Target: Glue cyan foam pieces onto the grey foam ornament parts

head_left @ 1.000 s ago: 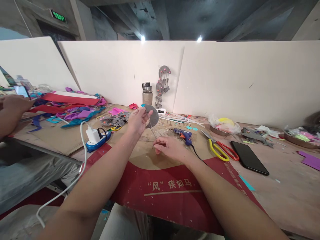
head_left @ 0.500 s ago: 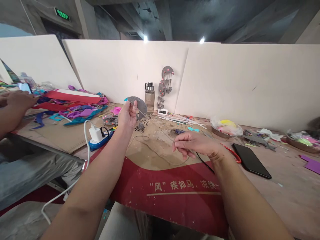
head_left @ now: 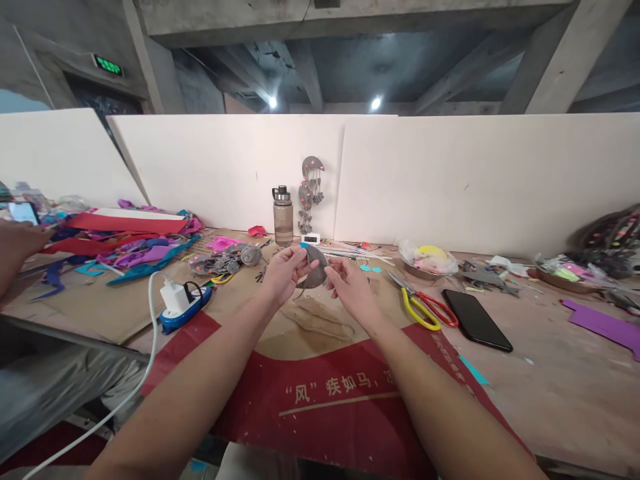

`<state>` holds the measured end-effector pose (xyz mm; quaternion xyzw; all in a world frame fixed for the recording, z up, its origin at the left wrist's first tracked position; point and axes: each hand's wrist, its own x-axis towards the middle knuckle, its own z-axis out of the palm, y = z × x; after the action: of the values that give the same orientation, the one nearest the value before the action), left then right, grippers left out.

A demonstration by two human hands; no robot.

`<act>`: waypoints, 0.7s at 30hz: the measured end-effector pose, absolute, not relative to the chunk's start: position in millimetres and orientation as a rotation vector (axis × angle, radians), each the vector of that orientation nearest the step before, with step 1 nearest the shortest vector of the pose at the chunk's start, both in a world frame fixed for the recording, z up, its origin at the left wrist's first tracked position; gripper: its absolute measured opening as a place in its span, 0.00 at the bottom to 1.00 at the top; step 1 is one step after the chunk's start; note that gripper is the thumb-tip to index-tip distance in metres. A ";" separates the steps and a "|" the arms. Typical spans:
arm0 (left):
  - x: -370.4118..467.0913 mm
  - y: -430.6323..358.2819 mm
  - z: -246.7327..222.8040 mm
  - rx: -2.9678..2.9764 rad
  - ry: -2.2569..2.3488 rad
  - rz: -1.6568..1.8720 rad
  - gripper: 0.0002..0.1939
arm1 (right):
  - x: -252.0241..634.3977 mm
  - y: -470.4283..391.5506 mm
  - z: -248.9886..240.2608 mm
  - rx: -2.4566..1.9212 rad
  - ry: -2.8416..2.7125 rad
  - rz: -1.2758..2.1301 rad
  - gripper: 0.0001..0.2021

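Note:
A flat grey crescent-shaped piece (head_left: 315, 268), with a bit of blue at its top left, is held up over the table. My left hand (head_left: 284, 272) pinches its left side between thumb and fingers. At the piece's right edge, the fingers of my right hand (head_left: 347, 285) are closed in a pinch; a strand of yarn there is too small to make out. Loose grey-beige yarn (head_left: 325, 328) lies in a loop on the cardboard beneath both hands. A ball of grey yarn (head_left: 251, 254) rests behind my left hand, beside grey pieces with pink dots (head_left: 203, 264).
Scissors (head_left: 423, 307) with red and yellow handles lie right of my right hand, near a black phone (head_left: 477, 320). A bottle (head_left: 283, 217) and hanging grey ornament (head_left: 311, 190) stand behind. Left are a power strip (head_left: 186, 310), colourful scraps (head_left: 135, 243) and another person's hand (head_left: 23, 239).
My right hand has come in from the right to the crescent piece, uncovering the scissors. My left hand has lowered the piece toward the middle. The view has tilted up and shifted right.

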<state>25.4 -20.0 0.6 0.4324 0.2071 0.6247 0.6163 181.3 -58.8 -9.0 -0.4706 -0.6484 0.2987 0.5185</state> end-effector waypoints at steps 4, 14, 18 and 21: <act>30.9 -26.5 -2.3 1.015 0.520 1.331 0.16 | 180.7 -62.4 -8.2 -1.123 -1.588 0.766 0.07; 29.5 -18.8 -8.2 0.979 0.601 1.415 0.15 | 206.3 -45.1 -7.9 -1.355 -1.603 0.646 0.13; 22.0 -11.3 -8.0 0.935 0.616 1.478 0.13 | 235.1 -34.0 -12.4 -1.982 -1.690 0.162 0.20; 18.0 -5.9 -9.9 0.886 0.607 1.500 0.12 | 236.1 -37.9 -17.9 -2.185 -1.827 -0.014 0.25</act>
<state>18.0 -5.9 -9.9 0.3830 0.2624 0.6479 0.6039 236.1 -37.9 -17.9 -0.7589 -0.6346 -0.0047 0.1464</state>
